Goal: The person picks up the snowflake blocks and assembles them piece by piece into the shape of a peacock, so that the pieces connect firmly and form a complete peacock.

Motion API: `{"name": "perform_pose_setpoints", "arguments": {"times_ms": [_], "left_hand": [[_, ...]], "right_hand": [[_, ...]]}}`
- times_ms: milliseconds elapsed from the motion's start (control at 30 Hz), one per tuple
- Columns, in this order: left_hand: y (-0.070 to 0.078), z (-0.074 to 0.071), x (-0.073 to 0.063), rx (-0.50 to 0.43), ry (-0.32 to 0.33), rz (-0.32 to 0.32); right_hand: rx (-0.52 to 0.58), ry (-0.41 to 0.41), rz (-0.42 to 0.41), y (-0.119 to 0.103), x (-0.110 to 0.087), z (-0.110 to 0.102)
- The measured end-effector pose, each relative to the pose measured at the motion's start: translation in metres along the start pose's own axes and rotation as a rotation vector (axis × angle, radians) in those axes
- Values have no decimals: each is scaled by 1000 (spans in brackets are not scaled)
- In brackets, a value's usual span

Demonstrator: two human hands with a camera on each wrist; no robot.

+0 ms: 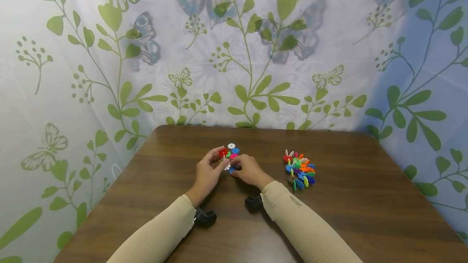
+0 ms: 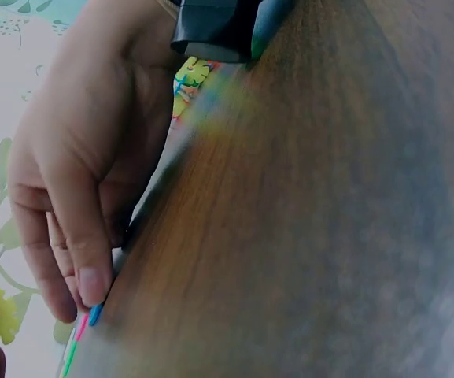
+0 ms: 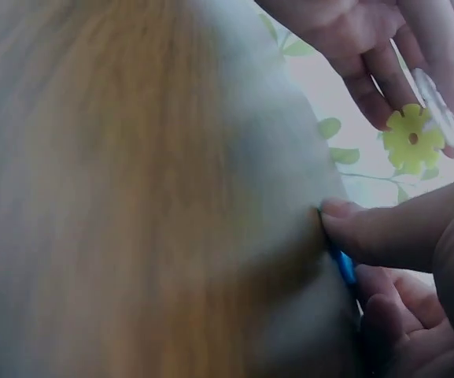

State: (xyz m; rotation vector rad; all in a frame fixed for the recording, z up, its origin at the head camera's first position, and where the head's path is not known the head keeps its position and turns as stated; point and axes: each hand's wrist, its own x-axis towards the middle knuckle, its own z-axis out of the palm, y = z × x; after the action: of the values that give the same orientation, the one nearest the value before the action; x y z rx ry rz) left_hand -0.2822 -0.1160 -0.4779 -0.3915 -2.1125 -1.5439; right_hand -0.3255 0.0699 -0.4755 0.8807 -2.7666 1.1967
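Observation:
My left hand holds a white flower-shaped plastic disc between its fingers, with a yellow flower-shaped disc joined to it at an angle. A red disc shows by the left fingertips; whether it is joined to these cannot be told. Close beside, my right hand pinches a blue disc by its edge, low at the table surface. Just beyond the hands lie a white disc, another blue disc, a pink disc and a green disc, partly hidden by the fingers.
On the brown wooden table, a pile of joined discs in many colours sits to the right of the hands. Black wrist camera mounts hang under both forearms. A leaf-and-butterfly patterned cloth stands behind the table.

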Motion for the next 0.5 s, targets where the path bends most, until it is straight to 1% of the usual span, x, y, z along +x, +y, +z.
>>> {"name": "perform_pose_setpoints", "arguments": {"times_ms": [67, 167, 333, 400, 467, 500], "left_hand": [[0, 1, 0, -9, -17, -1], [1, 2, 0, -18, -38, -10], [1, 3, -1, -50, -49, -11], [1, 3, -1, -69, -51, 2], [3, 4, -2, -74, -48, 8], [3, 4, -2, -67, -54, 11]], "right_hand": [[25, -33, 33, 0, -4, -4], [40, -76, 30, 2, -10, -9], [78, -125, -70, 6, -21, -15], [97, -120, -92, 8, -26, -17], [160, -97, -64, 10, -31, -19], [218, -78, -35, 10, -33, -19]]}}
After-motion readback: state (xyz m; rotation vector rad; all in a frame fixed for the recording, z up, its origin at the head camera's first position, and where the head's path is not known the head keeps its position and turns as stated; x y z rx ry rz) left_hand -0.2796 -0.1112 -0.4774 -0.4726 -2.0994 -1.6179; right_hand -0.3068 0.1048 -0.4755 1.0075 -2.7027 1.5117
